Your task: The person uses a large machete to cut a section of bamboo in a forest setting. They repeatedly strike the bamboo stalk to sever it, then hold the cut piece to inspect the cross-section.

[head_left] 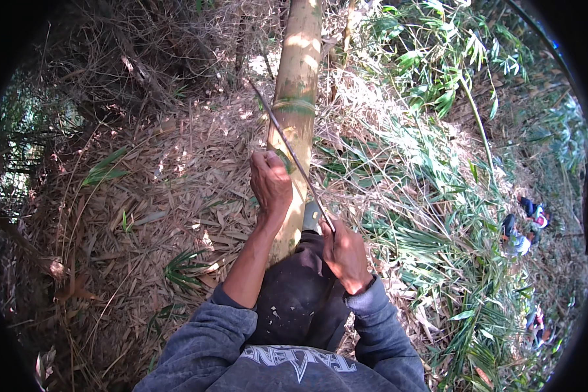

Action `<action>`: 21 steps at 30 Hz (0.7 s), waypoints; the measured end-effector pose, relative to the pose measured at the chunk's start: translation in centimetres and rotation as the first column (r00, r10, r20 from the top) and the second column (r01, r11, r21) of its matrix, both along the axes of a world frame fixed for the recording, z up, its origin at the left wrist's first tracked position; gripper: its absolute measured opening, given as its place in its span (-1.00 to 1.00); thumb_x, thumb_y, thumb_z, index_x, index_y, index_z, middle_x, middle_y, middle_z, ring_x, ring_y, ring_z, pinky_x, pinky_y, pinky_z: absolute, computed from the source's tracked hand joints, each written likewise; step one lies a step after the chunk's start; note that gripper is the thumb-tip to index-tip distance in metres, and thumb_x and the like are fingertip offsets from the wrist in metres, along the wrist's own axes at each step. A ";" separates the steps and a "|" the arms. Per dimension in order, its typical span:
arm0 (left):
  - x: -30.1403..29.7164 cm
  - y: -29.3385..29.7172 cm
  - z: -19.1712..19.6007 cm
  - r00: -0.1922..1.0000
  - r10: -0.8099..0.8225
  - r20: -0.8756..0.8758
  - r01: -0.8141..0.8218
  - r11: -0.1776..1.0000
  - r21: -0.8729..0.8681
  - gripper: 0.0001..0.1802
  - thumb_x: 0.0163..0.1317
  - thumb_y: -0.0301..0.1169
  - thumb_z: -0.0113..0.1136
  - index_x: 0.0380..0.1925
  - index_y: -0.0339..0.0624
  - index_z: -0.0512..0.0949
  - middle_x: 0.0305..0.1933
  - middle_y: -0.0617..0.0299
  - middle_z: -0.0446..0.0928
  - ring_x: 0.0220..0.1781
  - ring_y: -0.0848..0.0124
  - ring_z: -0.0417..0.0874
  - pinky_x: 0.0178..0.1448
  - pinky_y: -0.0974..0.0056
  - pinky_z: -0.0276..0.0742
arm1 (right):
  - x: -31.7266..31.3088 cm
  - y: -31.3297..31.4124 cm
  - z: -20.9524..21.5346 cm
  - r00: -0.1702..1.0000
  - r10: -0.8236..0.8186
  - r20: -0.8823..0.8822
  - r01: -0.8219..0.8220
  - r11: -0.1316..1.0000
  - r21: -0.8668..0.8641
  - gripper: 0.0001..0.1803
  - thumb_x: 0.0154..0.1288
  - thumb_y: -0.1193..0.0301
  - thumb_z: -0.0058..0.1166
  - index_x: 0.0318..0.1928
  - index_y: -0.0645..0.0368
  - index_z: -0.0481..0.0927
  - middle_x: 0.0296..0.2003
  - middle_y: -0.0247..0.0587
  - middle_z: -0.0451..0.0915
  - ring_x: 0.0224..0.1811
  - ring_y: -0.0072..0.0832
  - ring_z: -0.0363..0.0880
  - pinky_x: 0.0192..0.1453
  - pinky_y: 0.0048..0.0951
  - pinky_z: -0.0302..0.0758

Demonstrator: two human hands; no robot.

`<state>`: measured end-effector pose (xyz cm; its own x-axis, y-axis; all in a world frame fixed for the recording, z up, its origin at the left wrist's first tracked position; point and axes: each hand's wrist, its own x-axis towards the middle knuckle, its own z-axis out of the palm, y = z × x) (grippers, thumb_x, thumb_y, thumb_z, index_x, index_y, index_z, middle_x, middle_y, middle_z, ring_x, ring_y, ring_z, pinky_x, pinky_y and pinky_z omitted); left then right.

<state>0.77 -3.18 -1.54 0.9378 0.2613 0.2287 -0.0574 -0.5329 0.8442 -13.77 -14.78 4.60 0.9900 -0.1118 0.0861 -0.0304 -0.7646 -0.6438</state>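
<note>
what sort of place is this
Probably a bamboo grove or woodland: dry fallen leaves lie thick on the left, green foliage grows at upper right, and a thick bamboo pole runs up the middle.

Room left, bamboo pole [299, 62] ahead.
Your left hand [272, 183] could pass over leaf litter [189, 176]; rightward, a slanting tool [273, 118] crosses the pole.

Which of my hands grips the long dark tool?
Your right hand, wrapped around the tool's lower end; the left hand is farther up, beside the bamboo pole.
</note>
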 end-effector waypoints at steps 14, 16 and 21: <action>-0.9 0.0 0.2 0.998 -0.052 -0.019 0.053 0.997 0.059 -0.74 0.39 -0.31 -0.23 -0.34 -0.31 0.31 -0.37 -0.11 0.37 -0.32 -0.09 0.46 -0.21 -0.11 0.33 | -1.3 -0.1 -1.1 0.994 -0.044 -0.097 0.047 0.999 0.023 -0.83 0.31 0.54 0.01 -0.11 0.28 0.55 -0.63 0.10 0.44 -0.68 -0.10 0.42 -0.59 -0.18 0.25; -0.7 0.1 0.1 0.998 -0.049 -0.045 0.051 0.997 0.061 -0.74 0.38 -0.31 -0.23 -0.34 -0.30 0.32 -0.37 -0.11 0.37 -0.33 -0.08 0.47 -0.22 -0.11 0.34 | -0.7 -0.3 -0.2 0.990 0.002 -0.142 0.006 0.999 0.049 -0.89 0.30 0.49 0.05 -0.24 0.30 0.51 -0.60 0.11 0.48 -0.62 -0.03 0.47 -0.56 -0.16 0.33; -0.2 0.1 -0.1 0.998 -0.037 -0.040 0.041 0.995 0.093 -0.75 0.38 -0.32 -0.22 -0.34 -0.30 0.33 -0.36 -0.09 0.39 -0.33 -0.06 0.48 -0.24 -0.08 0.37 | 0.0 1.3 5.5 0.988 -0.028 0.152 0.011 0.994 0.111 -0.95 0.25 0.58 0.08 -0.29 0.31 0.51 -0.55 -0.02 0.50 -0.63 -0.11 0.49 -0.53 -0.23 0.42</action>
